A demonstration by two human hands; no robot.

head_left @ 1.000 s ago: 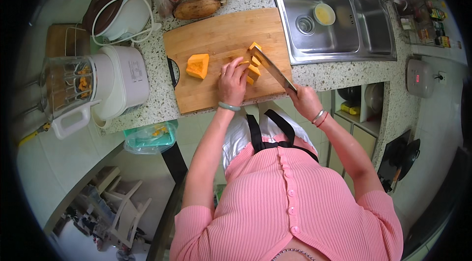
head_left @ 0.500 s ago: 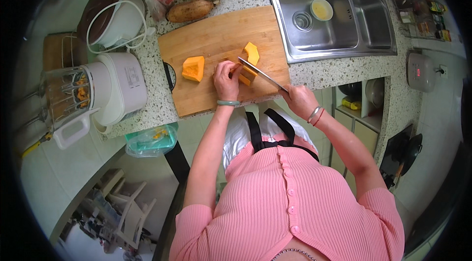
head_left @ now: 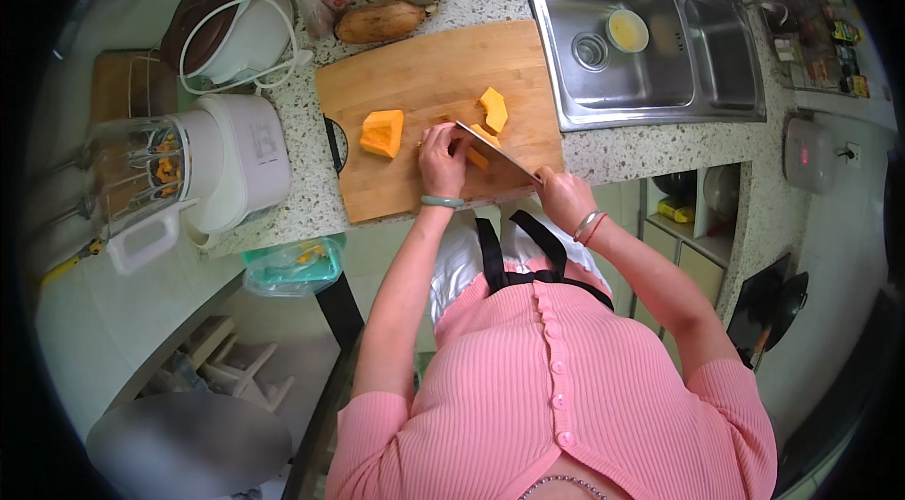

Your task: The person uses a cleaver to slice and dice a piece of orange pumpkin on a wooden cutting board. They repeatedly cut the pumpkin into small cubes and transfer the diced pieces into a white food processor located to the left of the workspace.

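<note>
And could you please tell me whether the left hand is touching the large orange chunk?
Apart: the head view shows bare cutting board between the left hand and the large orange chunk.

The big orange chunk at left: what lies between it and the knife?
In the head view, the left hand lies between the orange chunk and the knife; a strip of cutting board shows between chunk and hand.

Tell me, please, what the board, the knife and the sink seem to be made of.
Board: wood or bamboo, matte, judging by its tan colour and faint grain.
Knife: the blade is probably steel, smooth, given its thin grey gleam; the right hand mostly hides the handle.
Sink: likely stainless steel, satin to shiny, shown by grey walls with bright reflections.
</note>
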